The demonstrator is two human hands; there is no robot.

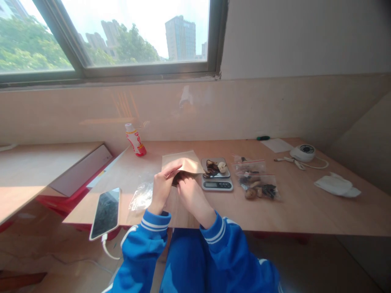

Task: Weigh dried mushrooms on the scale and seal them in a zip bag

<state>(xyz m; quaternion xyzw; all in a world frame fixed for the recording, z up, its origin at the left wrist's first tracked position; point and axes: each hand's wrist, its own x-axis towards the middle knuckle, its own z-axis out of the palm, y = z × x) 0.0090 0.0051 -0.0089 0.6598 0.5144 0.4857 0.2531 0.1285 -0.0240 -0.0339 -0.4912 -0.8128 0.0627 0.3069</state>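
My left hand (162,185) pinches the near edge of a brown paper envelope (183,162) that lies on the wooden table (299,203). Close beside it, my right hand (190,194) curls its fingers at the envelope's opening, where something dark shows. What those fingers hold is hidden. Just right of the envelope stands a small digital kitchen scale (216,176) with dark dried pieces and a pale piece on its pan. Both arms wear blue sleeves with white stripes.
Two clear zip bags (256,181) of dried pieces lie right of the scale. A crumpled clear bag (141,197) and a charging phone (105,212) lie at the left edge. A small red-and-white bottle (135,140), a white round device (303,153), white cloth (337,185) and paper (276,145) sit farther off.
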